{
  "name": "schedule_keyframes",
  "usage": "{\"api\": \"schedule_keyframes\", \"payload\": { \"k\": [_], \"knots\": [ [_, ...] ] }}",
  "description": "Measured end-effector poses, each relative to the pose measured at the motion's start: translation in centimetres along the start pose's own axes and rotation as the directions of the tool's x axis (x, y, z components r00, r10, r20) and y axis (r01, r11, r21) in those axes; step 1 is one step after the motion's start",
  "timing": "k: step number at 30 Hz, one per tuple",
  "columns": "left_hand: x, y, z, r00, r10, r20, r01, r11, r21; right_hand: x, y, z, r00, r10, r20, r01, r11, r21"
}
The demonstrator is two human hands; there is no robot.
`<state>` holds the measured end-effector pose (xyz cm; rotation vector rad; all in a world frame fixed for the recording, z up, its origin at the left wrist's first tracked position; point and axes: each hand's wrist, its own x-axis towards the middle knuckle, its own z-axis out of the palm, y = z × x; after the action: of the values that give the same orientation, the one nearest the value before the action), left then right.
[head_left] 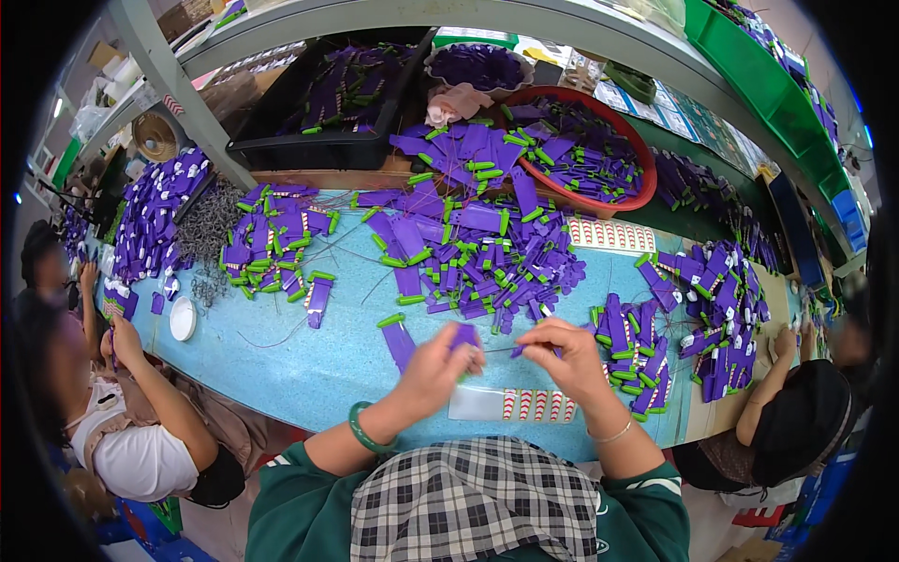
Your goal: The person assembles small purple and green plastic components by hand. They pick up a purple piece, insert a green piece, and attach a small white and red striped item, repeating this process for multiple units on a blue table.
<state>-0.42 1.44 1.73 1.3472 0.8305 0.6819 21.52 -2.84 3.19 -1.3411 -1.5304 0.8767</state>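
My left hand, a green bangle on its wrist, grips a flat purple plastic piece, partly smeared by motion. Across from it, my right hand pinches a small purple part between thumb and fingertips. A narrow gap separates the two hands. Just left of my left hand lies a purple piece with a green end. On the blue tabletop between my forearms rests a sheet of red-and-white arrow stickers. Beyond my hands spreads a heap of purple and green parts.
A red basin of parts and a black tray stand at the back. More piles flank me, one striped-sticker pile close at right. A white dish sits far left. Metal shelf rails cross overhead. People work at both sides.
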Motion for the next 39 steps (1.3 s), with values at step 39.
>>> {"api": "schedule_keyframes", "payload": {
  "k": [39],
  "knots": [
    [-0.2, 2.7, -5.9, 0.838, 0.138, 0.528, -0.545, 0.18, 0.819, -2.3, -2.0, -9.4, 0.979, 0.181, -0.097, -0.205, 0.818, -0.537]
  ]
}}
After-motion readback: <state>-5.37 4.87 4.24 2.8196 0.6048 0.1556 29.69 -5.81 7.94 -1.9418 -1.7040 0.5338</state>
